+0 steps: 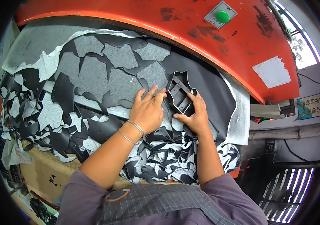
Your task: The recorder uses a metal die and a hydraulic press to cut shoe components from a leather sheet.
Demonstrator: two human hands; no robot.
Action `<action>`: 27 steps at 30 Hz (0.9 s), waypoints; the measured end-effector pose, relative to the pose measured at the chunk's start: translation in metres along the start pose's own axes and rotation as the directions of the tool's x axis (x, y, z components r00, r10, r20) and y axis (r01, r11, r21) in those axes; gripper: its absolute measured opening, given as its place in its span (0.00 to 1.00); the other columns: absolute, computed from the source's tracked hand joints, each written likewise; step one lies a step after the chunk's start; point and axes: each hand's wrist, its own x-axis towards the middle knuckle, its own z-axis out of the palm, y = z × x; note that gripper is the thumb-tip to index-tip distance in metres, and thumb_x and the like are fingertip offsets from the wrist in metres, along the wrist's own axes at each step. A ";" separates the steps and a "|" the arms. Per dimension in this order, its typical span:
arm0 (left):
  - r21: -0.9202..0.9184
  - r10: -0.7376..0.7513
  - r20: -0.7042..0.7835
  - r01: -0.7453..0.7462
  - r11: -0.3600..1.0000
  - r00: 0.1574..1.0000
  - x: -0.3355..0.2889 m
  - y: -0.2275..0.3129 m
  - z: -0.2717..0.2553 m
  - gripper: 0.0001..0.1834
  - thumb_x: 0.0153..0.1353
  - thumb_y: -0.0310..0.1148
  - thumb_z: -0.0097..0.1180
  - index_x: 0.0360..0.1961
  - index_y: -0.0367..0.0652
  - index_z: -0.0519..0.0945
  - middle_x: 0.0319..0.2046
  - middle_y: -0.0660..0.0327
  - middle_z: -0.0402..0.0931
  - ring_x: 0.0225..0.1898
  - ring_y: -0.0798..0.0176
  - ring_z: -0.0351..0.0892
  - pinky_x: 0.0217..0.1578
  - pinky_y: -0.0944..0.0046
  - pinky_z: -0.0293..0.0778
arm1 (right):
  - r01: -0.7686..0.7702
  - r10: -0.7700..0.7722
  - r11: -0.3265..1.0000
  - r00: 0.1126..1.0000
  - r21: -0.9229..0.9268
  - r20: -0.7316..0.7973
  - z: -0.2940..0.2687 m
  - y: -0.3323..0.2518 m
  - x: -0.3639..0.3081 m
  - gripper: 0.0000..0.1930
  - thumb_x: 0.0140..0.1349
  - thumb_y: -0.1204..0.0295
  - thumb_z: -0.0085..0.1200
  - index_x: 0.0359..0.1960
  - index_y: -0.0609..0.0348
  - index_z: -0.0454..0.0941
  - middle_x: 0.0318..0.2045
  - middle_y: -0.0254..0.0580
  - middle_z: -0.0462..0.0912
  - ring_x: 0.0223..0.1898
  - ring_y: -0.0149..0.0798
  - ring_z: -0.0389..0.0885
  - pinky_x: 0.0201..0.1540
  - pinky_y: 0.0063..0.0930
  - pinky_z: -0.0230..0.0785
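Frame (182, 85) of dark metal is standing on black sheet material (208, 90), with the right hand (195, 112) pinching it.
The right thumb is pressing at its near end while the fingers are curling over its right wall; the left hand (147, 109) is spreading its fingers just beside the left wall, though whether they are touching it I cannot tell. Black and white scraps (171, 157) are lying heaped below both hands, and an orange machine beam (137, 13) bearing a green button (222, 16) is spanning the far side.

Metal die (182, 86); smooth matt black sheet (208, 88); glossy red panel (238, 50).
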 end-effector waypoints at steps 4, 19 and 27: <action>-0.031 0.005 -0.010 -0.005 1.000 1.000 0.004 -0.003 -0.001 0.22 0.57 0.31 0.52 0.53 0.38 0.66 0.60 0.60 0.70 0.68 0.54 0.59 0.64 0.45 0.50 | 0.012 -0.013 0.999 1.000 -0.032 -0.029 0.002 0.000 0.003 0.47 0.32 0.47 0.74 0.55 0.59 0.73 0.56 0.63 0.72 0.64 0.60 0.64 0.64 0.51 0.54; -0.579 -0.497 -0.473 0.169 0.798 0.728 -0.011 -0.134 -0.162 0.27 0.59 0.30 0.57 0.60 0.37 0.68 0.62 0.48 0.66 0.65 0.52 0.64 0.64 0.57 0.58 | -0.310 0.411 0.784 0.909 0.538 -0.075 -0.040 -0.062 -0.027 0.44 0.53 0.60 0.67 0.69 0.56 0.55 0.59 0.60 0.69 0.51 0.48 0.76 0.54 0.41 0.69; -0.051 -0.110 -0.909 0.154 0.987 0.402 -0.044 -0.164 -0.282 0.35 0.62 0.32 0.52 0.69 0.35 0.55 0.69 0.43 0.53 0.71 0.48 0.50 0.68 0.56 0.49 | 0.114 0.186 0.910 0.748 0.399 -0.637 -0.112 -0.176 0.022 0.20 0.56 0.69 0.65 0.42 0.61 0.67 0.22 0.35 0.74 0.24 0.27 0.71 0.30 0.22 0.68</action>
